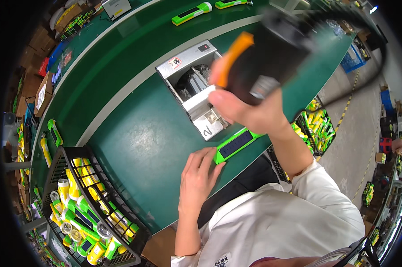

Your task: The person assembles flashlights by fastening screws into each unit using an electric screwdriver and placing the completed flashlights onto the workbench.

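My right hand point(250, 111) is wrapped round a black and orange corded power tool point(276, 53), raised over the bench and blurred by motion. Its working tip cannot be made out. Below it, a green flashlight point(236, 146) with a dark solar panel lies near the bench's front edge. The fingers of my left hand point(198, 171) pinch the flashlight's left end; its right end is partly behind my right hand. Just beyond the flashlight stands a grey metal screw feeder point(183, 66) with small metal pieces in its open tray, partly covered by the tool.
At the left, a black crate point(71, 153) holds many yellow and green flashlights. More flashlights point(192, 14) lie on the green conveyor belt point(134, 49) beyond the bench point(134, 129). Other filled crates point(319, 124) stand at the right. A black cable point(379, 58) loops down from the tool's side.
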`<state>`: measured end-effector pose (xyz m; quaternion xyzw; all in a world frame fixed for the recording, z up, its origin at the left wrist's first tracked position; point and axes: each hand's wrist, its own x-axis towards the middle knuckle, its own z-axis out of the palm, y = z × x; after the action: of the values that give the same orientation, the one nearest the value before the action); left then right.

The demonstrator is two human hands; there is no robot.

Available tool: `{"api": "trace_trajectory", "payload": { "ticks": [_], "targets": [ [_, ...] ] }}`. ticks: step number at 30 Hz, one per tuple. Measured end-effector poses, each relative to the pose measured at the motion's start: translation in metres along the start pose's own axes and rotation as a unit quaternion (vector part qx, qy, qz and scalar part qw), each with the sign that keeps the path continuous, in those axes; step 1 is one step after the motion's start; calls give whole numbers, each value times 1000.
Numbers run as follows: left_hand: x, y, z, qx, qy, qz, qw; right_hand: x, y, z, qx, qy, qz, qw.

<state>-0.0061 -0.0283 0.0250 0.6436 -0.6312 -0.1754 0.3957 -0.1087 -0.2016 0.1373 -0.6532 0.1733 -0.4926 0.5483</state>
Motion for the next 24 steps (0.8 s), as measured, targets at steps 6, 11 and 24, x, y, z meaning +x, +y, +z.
{"api": "trace_trajectory", "payload": {
  "ticks": [6, 11, 24],
  "targets": [
    [-1, -2, 1, 26, 6, 3, 1000, 4, -3, -4, 52, -27, 82, 995],
    [-6, -3, 7, 39, 26, 2, 999, -40, -10, -9, 87, -81, 28, 993],
    [-13, -7, 11, 79, 41, 10, 996, -80, 4, 4, 75, -30, 63, 995]
  ]
}}
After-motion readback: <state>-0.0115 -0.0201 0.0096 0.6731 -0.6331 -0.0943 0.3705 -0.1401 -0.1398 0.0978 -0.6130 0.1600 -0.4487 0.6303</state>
